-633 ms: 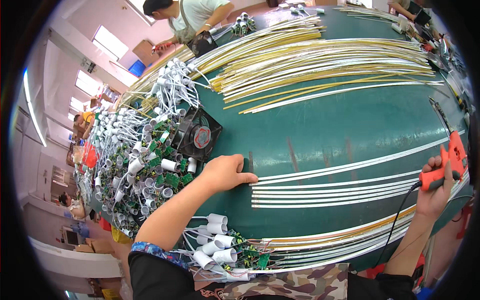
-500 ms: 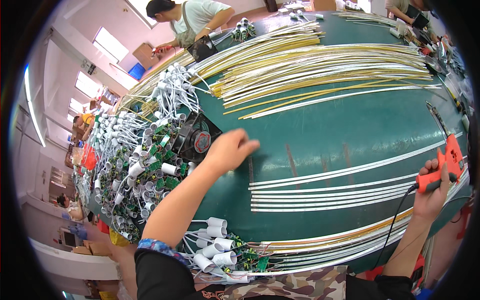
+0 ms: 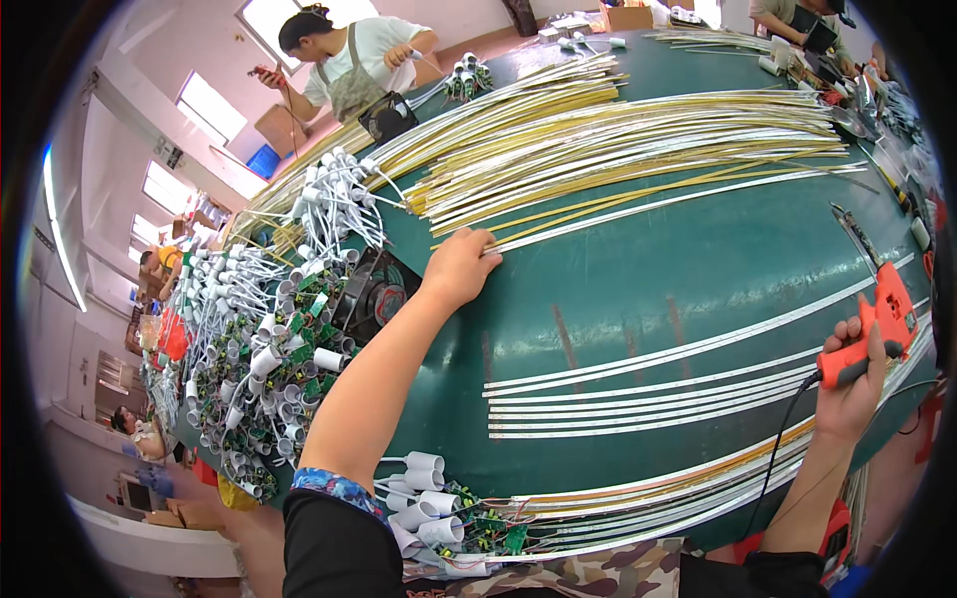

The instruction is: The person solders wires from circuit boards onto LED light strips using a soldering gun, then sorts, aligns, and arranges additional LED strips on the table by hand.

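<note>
My left hand (image 3: pixel 461 269) reaches across the green table, its thumb and fingers closed at the left end of a long white strip (image 3: pixel 638 204). That strip lies nearest me in front of a wide pile of yellow and white strips (image 3: pixel 638 149). On the right, my right hand (image 3: pixel 849 397) grips a red soldering gun (image 3: pixel 890 307) with a dark cord; its metal tip points up and away from the table's near edge. Several white strips (image 3: pixel 638 401) lie side by side between my arms, apart from both hands.
A black fan (image 3: pixel 371 301) stands left of my forearm, beside a heap of white lamp bases with green circuit boards (image 3: pixel 264 364). More lamp bases (image 3: pixel 424 503) and wired strips (image 3: pixel 658 493) lie along the near edge. A co-worker (image 3: pixel 349 60) stands across the table; tools crowd the far right.
My left hand has moved away from me, from beside the fan to the end of the white strip, and its fingers have closed there. The right hand still holds the soldering gun.
</note>
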The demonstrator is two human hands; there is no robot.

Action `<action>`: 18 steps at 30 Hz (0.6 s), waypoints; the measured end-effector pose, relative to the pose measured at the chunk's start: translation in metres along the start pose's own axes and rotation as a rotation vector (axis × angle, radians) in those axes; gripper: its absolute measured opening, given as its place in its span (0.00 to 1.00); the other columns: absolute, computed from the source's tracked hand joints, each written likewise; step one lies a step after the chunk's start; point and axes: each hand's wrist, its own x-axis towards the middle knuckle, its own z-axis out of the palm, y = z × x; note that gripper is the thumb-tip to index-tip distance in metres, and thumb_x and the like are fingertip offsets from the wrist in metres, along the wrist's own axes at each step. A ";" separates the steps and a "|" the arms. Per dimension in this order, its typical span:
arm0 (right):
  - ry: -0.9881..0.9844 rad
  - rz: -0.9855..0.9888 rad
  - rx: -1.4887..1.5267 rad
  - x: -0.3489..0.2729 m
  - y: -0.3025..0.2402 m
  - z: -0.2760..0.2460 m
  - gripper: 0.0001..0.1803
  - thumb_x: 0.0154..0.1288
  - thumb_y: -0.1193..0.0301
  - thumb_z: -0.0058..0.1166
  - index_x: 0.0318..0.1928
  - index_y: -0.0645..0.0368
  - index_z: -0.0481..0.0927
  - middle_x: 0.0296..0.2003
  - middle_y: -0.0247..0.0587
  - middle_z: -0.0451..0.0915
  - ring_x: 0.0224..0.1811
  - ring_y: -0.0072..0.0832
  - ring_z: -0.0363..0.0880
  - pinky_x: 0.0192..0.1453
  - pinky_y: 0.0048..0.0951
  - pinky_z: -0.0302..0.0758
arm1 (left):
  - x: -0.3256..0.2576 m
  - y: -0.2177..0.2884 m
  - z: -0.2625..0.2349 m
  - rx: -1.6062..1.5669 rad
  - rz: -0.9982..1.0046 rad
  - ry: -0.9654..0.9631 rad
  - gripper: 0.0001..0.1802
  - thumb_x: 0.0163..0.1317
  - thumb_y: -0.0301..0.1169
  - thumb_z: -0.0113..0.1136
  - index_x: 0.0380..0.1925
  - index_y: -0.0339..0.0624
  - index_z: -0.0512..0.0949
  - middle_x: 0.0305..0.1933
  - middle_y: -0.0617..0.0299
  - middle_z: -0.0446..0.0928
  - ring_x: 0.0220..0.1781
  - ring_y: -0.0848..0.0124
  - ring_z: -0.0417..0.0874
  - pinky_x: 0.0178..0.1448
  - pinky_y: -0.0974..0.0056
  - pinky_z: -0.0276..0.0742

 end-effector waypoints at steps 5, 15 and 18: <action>0.006 -0.006 0.013 0.001 0.002 -0.002 0.29 0.74 0.65 0.49 0.68 0.70 0.63 0.39 0.34 0.70 0.42 0.20 0.70 0.44 0.21 0.74 | -0.003 0.002 0.005 0.090 0.091 -0.041 0.08 0.60 0.32 0.63 0.35 0.39 0.80 0.40 0.51 0.78 0.46 0.53 0.80 0.50 0.56 0.76; 0.000 0.017 0.038 0.000 0.000 -0.002 0.29 0.73 0.65 0.52 0.66 0.70 0.65 0.39 0.34 0.73 0.42 0.20 0.72 0.44 0.21 0.74 | -0.034 0.008 0.000 0.035 0.030 -0.260 0.07 0.62 0.31 0.59 0.36 0.40 0.79 0.42 0.50 0.78 0.47 0.48 0.78 0.53 0.51 0.75; 0.027 0.019 0.019 0.001 0.001 0.000 0.28 0.73 0.65 0.52 0.66 0.70 0.66 0.39 0.35 0.73 0.43 0.21 0.72 0.44 0.21 0.74 | -0.051 0.005 0.001 0.169 0.161 -0.175 0.08 0.63 0.31 0.58 0.38 0.39 0.78 0.42 0.47 0.79 0.46 0.45 0.78 0.53 0.50 0.75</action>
